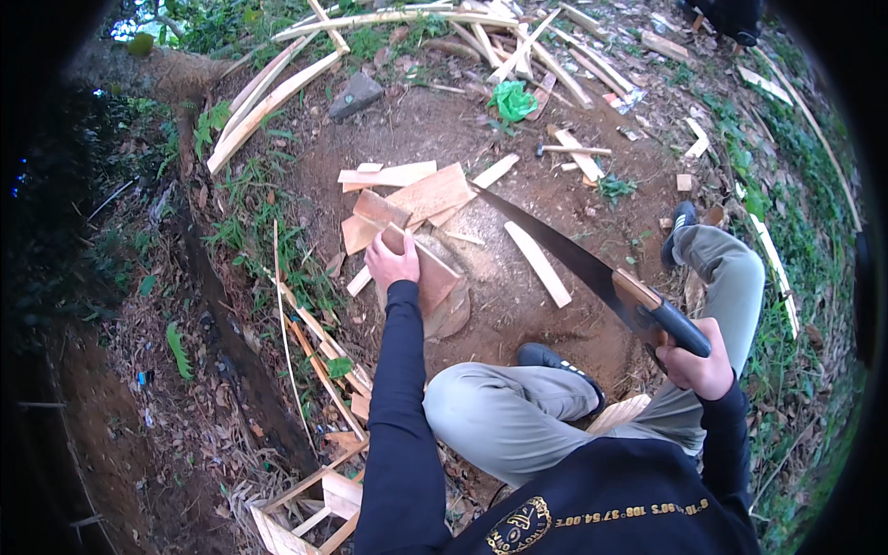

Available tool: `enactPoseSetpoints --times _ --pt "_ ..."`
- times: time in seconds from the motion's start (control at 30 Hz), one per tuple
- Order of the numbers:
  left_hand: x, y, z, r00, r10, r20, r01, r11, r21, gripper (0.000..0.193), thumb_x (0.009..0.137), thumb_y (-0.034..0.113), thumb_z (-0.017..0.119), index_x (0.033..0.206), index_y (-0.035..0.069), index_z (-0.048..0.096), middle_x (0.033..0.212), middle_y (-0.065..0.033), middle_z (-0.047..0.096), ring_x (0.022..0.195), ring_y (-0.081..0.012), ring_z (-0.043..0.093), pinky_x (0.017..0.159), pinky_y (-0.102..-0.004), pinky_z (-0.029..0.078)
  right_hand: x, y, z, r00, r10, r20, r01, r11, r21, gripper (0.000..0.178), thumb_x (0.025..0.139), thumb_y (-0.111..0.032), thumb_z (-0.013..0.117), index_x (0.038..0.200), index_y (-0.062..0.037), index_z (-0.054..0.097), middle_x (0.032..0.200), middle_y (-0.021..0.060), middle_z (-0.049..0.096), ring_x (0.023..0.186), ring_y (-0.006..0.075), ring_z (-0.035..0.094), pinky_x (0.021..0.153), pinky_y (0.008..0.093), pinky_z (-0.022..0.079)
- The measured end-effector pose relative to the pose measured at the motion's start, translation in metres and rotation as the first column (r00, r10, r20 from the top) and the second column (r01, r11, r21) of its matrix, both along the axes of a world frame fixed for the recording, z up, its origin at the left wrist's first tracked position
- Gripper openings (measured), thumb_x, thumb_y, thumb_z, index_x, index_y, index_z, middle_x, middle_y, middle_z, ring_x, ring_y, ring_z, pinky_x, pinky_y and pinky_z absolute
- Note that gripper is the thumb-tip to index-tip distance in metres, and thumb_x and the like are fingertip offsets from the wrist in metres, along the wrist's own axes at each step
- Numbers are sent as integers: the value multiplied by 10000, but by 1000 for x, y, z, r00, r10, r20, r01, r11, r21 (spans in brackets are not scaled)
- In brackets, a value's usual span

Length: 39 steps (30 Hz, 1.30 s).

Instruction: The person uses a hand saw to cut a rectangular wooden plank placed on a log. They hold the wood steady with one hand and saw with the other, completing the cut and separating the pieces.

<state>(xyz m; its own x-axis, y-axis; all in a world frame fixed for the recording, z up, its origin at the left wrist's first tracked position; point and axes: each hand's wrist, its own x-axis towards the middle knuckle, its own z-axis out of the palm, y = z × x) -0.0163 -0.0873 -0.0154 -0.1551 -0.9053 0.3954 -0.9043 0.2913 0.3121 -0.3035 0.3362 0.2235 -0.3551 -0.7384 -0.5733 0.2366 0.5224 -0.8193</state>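
My right hand [700,363] is wrapped round the dark handle of a handsaw [573,259]. Its long blade slants up and to the left, with the tip close to a pale board and the teeth apart from any wood. My left hand [394,262] grips a small wooden block [395,239] at the end of a reddish-brown board [436,279]. That board lies on a stump-like piece of wood [450,313]. Just beyond the hand, several cut boards [433,191] overlap in a loose pile. My left palm is hidden from above.
A loose wooden strip [538,264] lies by sawdust, with a hammer [575,150] farther off. A green plastic bag [511,101], a grey stone [355,96] and long planks [273,111] lie at the back. Wood scraps [324,504] stand at lower left. My bent knees flank the near ground.
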Motion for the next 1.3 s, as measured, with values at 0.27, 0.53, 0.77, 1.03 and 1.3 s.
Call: enactPoseSetpoints --times 0.27,0.53,0.77,1.03,1.3 --pt "-16 -14 82 974 26 225 -69 981 184 601 764 506 696 1159 57 635 1193 -186 665 1142 -350 616 984 -453 475 -2 48 -78 858 -266 -439 263 962 -69 215 774 -66 651 632 -7 501 495 -3 469 440 95 455 435 291 357" --pt "39 -28 131 938 315 -144 -254 908 333 374 855 417 647 908 51 699 973 -161 732 945 -323 690 873 -427 517 6 59 -61 901 -432 -42 420 893 -159 314 845 -46 596 578 -57 431 452 30 414 310 132 389 319 288 306" --pt "118 4 60 739 72 -670 300 855 423 296 872 233 780 1039 12 678 933 -73 695 779 -158 663 599 -341 599 30 65 -76 932 -341 118 360 907 -219 305 863 -69 589 609 -72 421 457 28 378 314 148 360 336 306 316" --pt "125 69 29 819 266 -508 224 667 711 313 924 221 717 1105 -31 673 897 -102 718 693 -170 692 609 -311 594 48 61 -91 948 -307 84 318 930 -187 310 857 -75 619 591 -54 461 463 32 418 325 144 401 340 298 318" --pt "111 126 78 886 267 -378 93 698 710 486 981 394 571 683 30 690 569 -146 644 521 -248 661 636 -382 560 9 -14 -135 625 26 -780 -106 993 -52 278 773 -212 673 661 30 595 491 126 555 443 244 593 481 409 464"
